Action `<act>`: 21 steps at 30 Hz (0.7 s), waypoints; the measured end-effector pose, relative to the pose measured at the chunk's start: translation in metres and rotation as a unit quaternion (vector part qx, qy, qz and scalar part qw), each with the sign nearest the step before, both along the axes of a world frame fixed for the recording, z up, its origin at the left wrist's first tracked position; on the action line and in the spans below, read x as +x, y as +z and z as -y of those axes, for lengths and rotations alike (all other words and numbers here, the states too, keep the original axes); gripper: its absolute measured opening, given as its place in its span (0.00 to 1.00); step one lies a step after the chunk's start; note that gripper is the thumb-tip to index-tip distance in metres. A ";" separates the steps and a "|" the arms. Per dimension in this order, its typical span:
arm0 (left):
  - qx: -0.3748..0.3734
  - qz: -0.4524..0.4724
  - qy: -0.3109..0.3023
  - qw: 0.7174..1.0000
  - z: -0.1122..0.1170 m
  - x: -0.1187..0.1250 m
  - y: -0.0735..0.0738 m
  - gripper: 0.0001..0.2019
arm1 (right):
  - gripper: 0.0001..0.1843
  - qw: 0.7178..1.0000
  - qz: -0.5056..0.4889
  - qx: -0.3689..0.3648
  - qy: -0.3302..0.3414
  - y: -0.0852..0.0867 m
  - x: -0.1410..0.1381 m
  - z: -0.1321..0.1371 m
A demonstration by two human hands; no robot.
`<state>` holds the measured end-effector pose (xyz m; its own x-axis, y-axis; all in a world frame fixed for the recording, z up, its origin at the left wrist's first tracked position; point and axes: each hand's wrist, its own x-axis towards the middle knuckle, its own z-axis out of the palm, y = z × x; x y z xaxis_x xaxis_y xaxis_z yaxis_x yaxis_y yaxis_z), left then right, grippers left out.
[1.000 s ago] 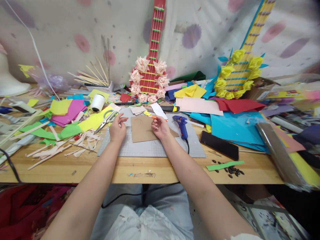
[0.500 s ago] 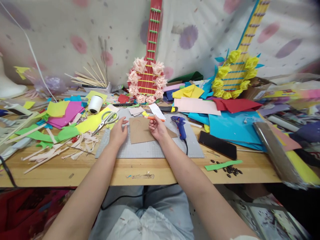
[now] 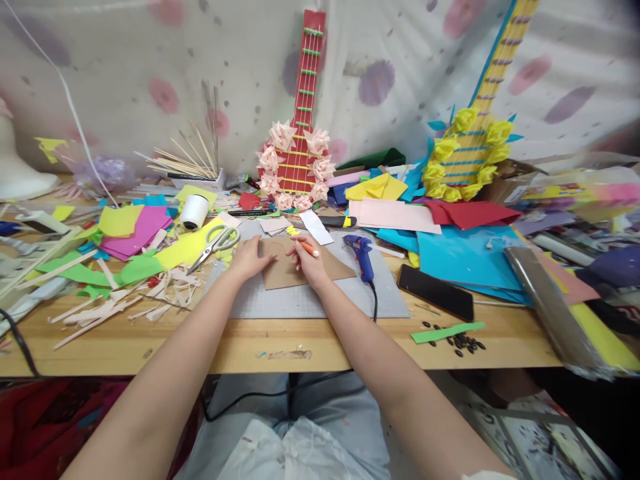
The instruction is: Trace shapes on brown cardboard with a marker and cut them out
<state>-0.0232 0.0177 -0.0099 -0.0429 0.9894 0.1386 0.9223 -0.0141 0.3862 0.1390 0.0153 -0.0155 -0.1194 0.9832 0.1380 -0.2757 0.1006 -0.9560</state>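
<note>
A piece of brown cardboard (image 3: 285,272) with a slanted right side lies on the grey cutting mat (image 3: 320,307). My left hand (image 3: 253,258) rests on its left edge, thumb and fingers apart, holding nothing. Between the fingers of my right hand (image 3: 307,262) is an orange pencil (image 3: 309,248), its back end pointing right and its tip hidden by the fingers. That hand is over the cardboard's middle. A faint curved line shows on the cardboard near its upper left. A blue glue gun (image 3: 363,257) lies on the mat to the right of my right hand.
Scissors (image 3: 213,247) and paper scraps (image 3: 165,287) lie left of the mat. A phone (image 3: 436,291), small black beads (image 3: 465,343) and blue sheets (image 3: 470,257) are at the right. Behind stand a red paper guitar (image 3: 303,143) and a yellow one (image 3: 467,157).
My left hand has moved right and come down onto the cardboard's edge. My right hand has turned, tilting the pencil's back end and lowering it over the cardboard. The view has shifted slightly.
</note>
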 end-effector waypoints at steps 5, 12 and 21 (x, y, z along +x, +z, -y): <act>-0.001 0.056 -0.001 0.998 -0.007 0.005 0.001 0.33 | 0.14 0.999 0.032 0.017 -0.012 -0.004 0.000 -0.001; -0.002 0.508 0.111 0.854 -0.009 0.000 0.013 0.26 | 0.16 0.999 0.021 0.040 -0.022 -0.003 -0.003 0.003; 0.019 0.618 0.201 0.760 0.013 -0.047 0.059 0.20 | 0.13 0.973 0.130 0.115 -0.149 0.002 0.001 0.012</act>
